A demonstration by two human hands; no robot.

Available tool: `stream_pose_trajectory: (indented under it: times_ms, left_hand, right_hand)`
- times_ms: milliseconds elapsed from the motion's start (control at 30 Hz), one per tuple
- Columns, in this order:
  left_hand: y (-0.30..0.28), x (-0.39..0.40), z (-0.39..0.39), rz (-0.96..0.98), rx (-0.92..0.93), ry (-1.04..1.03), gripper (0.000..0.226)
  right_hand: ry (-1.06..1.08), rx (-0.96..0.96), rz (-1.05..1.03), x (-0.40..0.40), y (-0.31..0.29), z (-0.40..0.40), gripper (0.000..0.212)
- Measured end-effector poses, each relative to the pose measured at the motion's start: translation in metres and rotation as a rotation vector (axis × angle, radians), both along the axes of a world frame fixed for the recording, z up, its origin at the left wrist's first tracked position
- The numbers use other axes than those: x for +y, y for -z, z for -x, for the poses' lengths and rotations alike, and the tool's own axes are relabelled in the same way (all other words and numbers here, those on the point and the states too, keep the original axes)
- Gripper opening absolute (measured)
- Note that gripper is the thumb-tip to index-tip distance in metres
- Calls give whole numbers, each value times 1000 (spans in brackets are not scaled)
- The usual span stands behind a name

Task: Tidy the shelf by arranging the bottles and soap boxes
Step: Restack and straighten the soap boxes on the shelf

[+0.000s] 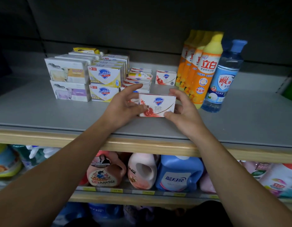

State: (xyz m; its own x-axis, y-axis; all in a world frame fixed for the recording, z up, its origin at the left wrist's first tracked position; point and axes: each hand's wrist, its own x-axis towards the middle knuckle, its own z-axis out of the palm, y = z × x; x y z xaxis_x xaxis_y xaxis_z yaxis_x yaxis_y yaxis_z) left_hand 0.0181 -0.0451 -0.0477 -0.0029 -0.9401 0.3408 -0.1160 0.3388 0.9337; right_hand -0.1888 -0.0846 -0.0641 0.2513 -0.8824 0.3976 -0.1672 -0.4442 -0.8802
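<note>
A white and red Safeguard soap box stands upright near the middle of the grey shelf. My left hand grips its left side and my right hand grips its right side. Behind it lies a low stack of red and white soap boxes, and one more red soap box stands alone further back. At the left are stacked yellow Safeguard boxes and white cow-print soap boxes. A row of orange detergent bottles and a blue bottle stand at the right.
A wooden shelf edge runs across below my wrists. The lower shelf holds pink and blue laundry jugs. Bare grey shelf surface lies at the front left and at the far right.
</note>
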Motion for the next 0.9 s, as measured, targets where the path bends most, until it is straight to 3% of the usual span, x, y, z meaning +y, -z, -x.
stream_pose_trajectory:
  times_ms: [167, 367, 600, 733, 900]
  left_hand:
    - [1, 2, 3, 149, -175, -119, 58]
    - [7, 8, 10, 343, -291, -142, 56]
    - [7, 5, 12, 334, -328, -166, 56]
    - [6, 4, 8, 388, -406, -298, 47]
    - [-9, 2, -11, 461, -592, -479, 41]
  right_hand:
    - [27, 57, 66, 1, -1, -1, 46]
    - [101, 252, 261, 7, -4, -2, 50]
    - [206, 339, 374, 9, -5, -3, 47]
    - [359, 393, 385, 5, -3, -2, 45]
    - [449, 635, 316, -1, -4, -3, 43]
